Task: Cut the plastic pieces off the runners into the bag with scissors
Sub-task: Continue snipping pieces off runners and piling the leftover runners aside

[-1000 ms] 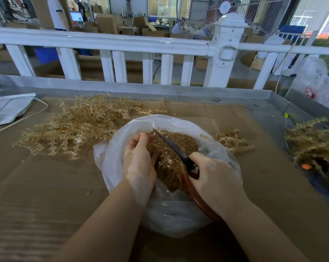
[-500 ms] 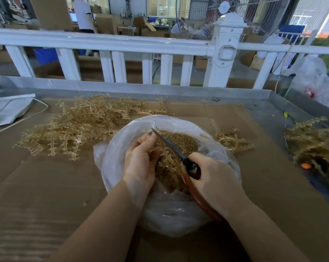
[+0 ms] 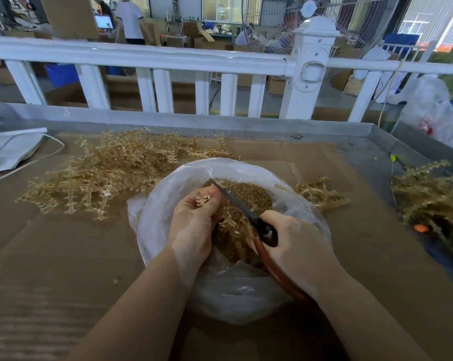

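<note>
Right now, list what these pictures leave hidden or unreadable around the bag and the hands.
All in the head view:
- Scissors: the handle loops sit inside the right hand, so the finger placement is hidden.
- Runner: the left hand covers most of it.
- Bag: both hands and the cut pieces hide its bottom.
- Right-edge pile: cut off by the frame, lower part in shadow.

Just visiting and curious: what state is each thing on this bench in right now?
bag: mouth open, part full of cut pieces.
scissors: blades nearly closed, tips at the runner.
left hand: pinches a runner over the bag.
right hand: grips the scissors' handles.
runner pile: loose heap left of the bag.
</note>
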Demonstrator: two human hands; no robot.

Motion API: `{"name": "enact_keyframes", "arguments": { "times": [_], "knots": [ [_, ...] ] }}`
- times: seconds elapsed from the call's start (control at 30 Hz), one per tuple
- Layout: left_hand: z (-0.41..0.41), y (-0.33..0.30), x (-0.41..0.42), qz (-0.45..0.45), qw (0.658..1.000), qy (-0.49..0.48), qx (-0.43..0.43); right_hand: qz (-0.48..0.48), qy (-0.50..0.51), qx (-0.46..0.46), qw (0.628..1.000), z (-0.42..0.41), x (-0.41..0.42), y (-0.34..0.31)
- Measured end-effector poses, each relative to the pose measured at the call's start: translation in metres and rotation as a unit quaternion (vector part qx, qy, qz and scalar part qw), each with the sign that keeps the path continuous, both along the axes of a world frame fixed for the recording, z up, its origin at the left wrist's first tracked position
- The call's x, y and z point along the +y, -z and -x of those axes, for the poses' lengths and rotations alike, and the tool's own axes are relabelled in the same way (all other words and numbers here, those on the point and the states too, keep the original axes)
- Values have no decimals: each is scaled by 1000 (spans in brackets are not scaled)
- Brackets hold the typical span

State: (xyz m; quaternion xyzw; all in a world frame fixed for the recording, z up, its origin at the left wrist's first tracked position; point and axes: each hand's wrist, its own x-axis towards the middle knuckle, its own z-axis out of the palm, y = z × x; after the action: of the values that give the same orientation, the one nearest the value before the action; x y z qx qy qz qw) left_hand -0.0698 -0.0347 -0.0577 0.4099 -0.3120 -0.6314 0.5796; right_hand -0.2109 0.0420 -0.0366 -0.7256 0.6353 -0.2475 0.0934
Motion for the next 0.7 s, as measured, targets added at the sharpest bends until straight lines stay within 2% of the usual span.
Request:
{"name": "enact_keyframes", "arguments": {
  "times": [0.2,0.47,0.7],
  "knots": [
    [0,3,2,45,998,-5,-42,9,5,4,1000,1,1,0],
    [1,-5,-1,-32,998,29,52,-7,-5,-16,1000,-2,0,-1],
    [-1,-4,0,-23,996,42,71,9,6,-14,1000,-11,-1,-2]
  ]
}}
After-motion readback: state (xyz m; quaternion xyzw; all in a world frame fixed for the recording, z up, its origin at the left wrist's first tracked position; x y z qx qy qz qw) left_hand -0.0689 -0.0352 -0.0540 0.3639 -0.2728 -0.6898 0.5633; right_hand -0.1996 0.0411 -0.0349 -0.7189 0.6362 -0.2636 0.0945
